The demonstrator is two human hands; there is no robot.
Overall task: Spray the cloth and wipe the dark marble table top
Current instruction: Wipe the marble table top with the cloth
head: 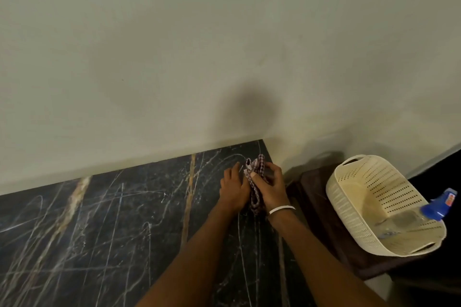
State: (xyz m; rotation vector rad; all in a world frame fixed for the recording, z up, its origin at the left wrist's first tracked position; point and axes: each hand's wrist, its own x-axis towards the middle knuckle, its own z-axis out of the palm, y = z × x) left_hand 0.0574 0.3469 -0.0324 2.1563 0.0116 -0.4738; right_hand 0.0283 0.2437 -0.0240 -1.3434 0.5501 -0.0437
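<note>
Right hand [270,189] grips the cloth [254,182] above the table top [99,232], left hand [233,188] flat against it

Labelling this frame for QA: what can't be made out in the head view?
- Cloth: bunched between the left hand and right hand; damp or dry not visible.
- Spray bottle in the basket: label too small and blurred, clear body hard to trace.
- Marble table top: cut off by left and bottom edges.
</note>
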